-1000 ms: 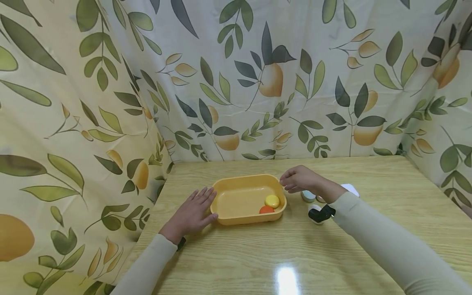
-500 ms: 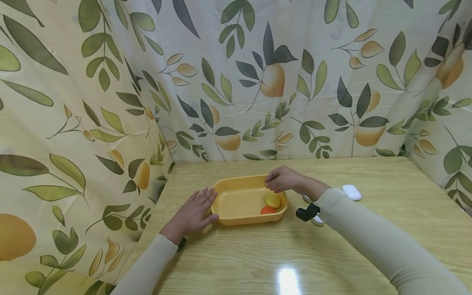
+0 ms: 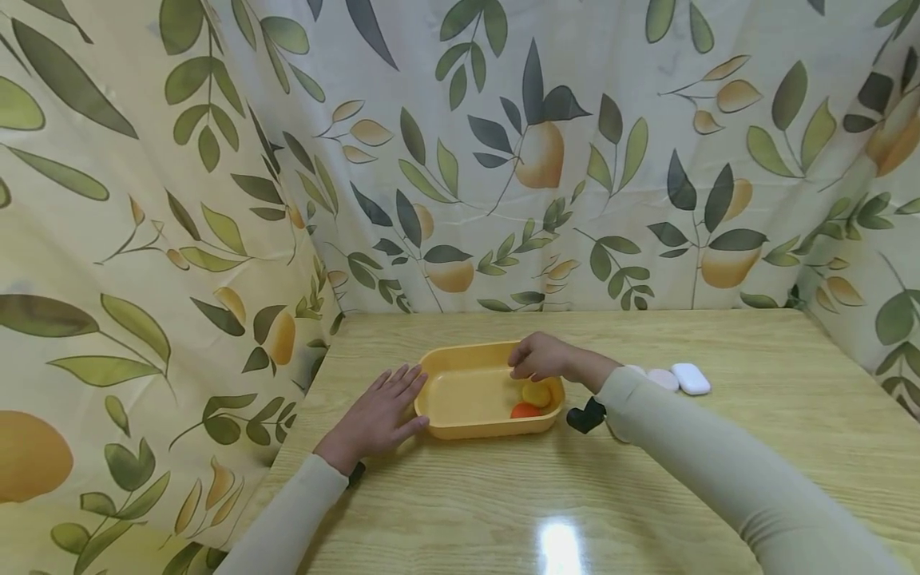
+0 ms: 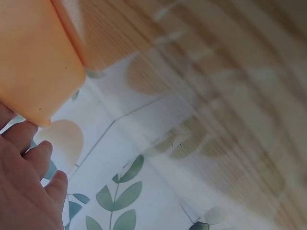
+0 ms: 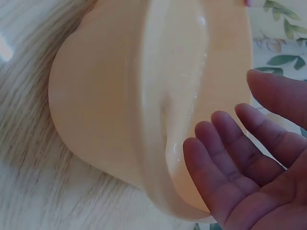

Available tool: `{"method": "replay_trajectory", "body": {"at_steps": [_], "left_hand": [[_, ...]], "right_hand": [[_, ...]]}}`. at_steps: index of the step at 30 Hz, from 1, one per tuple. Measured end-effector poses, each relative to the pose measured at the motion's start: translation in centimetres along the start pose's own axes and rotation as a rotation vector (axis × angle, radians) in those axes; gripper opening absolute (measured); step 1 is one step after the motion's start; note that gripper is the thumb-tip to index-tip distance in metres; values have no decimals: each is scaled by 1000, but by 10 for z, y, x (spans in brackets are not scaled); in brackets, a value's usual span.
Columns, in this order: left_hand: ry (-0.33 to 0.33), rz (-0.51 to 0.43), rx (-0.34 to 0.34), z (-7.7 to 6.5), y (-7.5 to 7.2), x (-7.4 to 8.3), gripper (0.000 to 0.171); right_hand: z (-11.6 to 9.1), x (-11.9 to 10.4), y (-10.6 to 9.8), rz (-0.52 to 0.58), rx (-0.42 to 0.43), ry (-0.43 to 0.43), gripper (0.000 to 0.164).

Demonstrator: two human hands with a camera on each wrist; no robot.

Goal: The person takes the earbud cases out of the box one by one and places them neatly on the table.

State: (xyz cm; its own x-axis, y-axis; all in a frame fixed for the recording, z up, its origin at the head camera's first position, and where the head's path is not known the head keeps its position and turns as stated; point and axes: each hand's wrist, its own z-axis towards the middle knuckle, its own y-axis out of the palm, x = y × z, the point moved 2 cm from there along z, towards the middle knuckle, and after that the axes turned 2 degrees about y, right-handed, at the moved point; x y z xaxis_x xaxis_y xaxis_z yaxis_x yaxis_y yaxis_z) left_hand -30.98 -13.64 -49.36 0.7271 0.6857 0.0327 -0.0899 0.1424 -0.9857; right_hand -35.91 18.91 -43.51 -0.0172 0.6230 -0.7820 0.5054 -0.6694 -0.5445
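A yellow oblong tray [image 3: 460,431] lies on the table, with a yellow round piece [image 3: 535,393] and an orange-red round piece [image 3: 525,410] inside at its right end. My left hand [image 3: 377,419] rests with straight, spread fingers against the tray's left rim. Over the tray's right part hovers my right hand [image 3: 542,357], its fingers loosely bent down. In the right wrist view, the fingers [image 5: 235,143] are relaxed, the thumb stands apart and the palm holds nothing. The left wrist view shows left fingertips right at the tray's edge [image 4: 43,120].
To the right of the tray, a white rounded-square case [image 3: 691,378] and a pale pink round piece [image 3: 663,378] lie on the wooden table [image 3: 460,511]. More pale pieces are partly hidden by the right sleeve [image 3: 668,415]. A leaf-printed curtain [image 3: 460,160] hangs behind.
My right hand has moved left from beside the tray's right rim to over the inside of the tray. My left hand has stayed at the left rim.
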Motion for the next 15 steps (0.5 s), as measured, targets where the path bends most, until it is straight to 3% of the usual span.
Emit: {"method": "replay_trajectory", "body": {"at_steps": [15], "left_hand": [[0, -4, 2, 1, 0, 0, 78]], "right_hand": [[13, -4, 16, -514, -69, -70, 36]]}}
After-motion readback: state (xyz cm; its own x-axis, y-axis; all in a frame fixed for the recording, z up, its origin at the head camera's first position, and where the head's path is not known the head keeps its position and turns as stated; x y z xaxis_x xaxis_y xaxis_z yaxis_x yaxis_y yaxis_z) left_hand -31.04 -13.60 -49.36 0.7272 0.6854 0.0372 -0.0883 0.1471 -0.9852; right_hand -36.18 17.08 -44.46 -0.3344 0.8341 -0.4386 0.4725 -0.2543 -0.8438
